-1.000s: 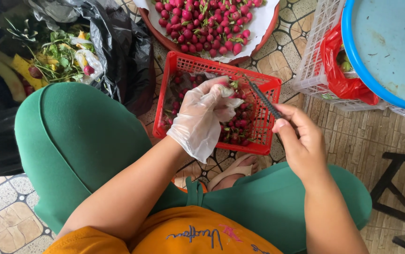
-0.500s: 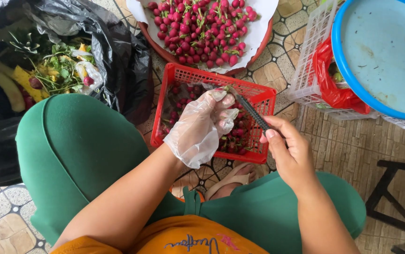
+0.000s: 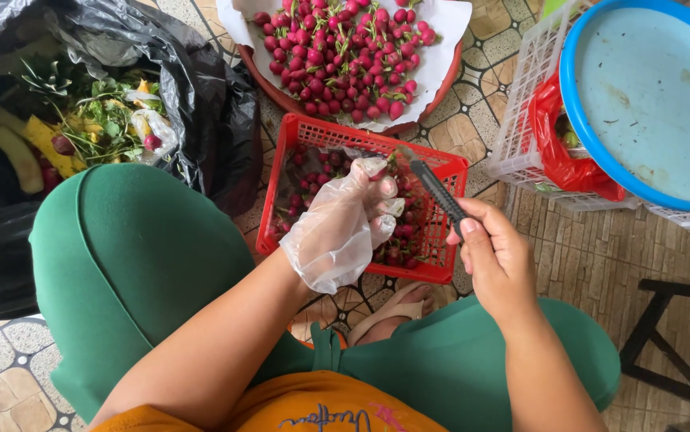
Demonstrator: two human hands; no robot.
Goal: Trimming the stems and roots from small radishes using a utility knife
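A small, firm radish (image 3: 379, 171), seemingly pinched in the gloved left hand (image 3: 343, 224) fingertips, is held; at three o'clock, the knife (image 3: 435, 190) is clamped by the right hand (image 3: 495, 260).

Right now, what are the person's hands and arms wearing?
The left hand wears a loose, crinkly see-through plastic glove that ends at the wrist. The right hand is bare, with no glove, ring or watch showing. Both forearms are uncovered, with no sleeves in view.
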